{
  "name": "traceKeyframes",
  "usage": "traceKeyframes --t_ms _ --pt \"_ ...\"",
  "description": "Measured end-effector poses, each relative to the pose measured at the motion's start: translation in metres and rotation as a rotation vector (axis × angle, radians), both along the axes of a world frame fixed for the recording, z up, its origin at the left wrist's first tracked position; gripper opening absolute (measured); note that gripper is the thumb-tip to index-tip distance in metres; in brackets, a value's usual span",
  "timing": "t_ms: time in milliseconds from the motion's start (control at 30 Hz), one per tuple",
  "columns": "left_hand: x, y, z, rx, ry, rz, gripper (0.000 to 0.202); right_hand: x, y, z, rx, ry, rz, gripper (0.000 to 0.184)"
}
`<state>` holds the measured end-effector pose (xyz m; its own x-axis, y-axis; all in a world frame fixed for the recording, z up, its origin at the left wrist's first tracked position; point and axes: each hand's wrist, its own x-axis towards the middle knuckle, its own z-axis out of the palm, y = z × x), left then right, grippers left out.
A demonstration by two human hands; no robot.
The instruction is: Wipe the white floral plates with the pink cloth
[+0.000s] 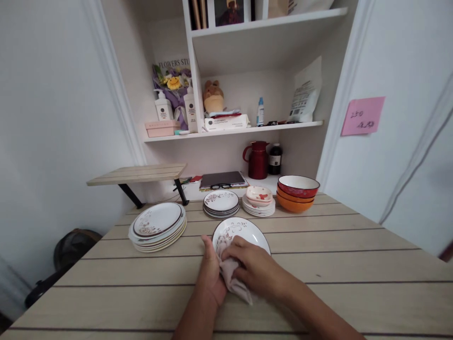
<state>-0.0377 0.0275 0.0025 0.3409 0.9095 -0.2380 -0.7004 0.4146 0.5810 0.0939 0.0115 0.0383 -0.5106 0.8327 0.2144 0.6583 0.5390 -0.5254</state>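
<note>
Just in front of me is a white plate (253,234) with a dark rim and brown floral print, tilted toward me. My left hand (211,274) supports it at its near left edge, thumb raised; the other fingers are hidden beneath. In my right hand (253,264) a pale pinkish cloth (231,276) is bunched and pressed against the plate's face, one end hanging below the rim. Behind this plate sits a short stack of matching plates (221,201). To the left stands a taller stack of larger plates (158,222).
Small white dishes (258,196) are stacked at the back, beside nested red and orange bowls (297,192). A low wooden riser (138,173) stands back left. Behind the table are a closed laptop (222,178), glasses (221,186), a red jug (258,160) and a dark bottle (275,159), under white shelves.
</note>
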Motion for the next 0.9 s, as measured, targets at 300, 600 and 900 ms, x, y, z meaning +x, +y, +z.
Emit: traceKeyframes --t_ms 300,600,900 --pt "0.006 0.002 0.001 0.074 -0.075 0.021 0.064 0.005 0.020 0.001 0.158 -0.083 -0.368 0.046" --pt "0.003 0.006 -0.005 0.065 -0.088 -0.032 0.067 0.048 0.014 0.008 -0.006 -0.329 -0.469 0.035" --pt "0.004 0.003 -0.001 0.017 -0.013 -0.007 0.069 0.019 -0.007 0.005 -0.025 -0.173 0.029 0.027"
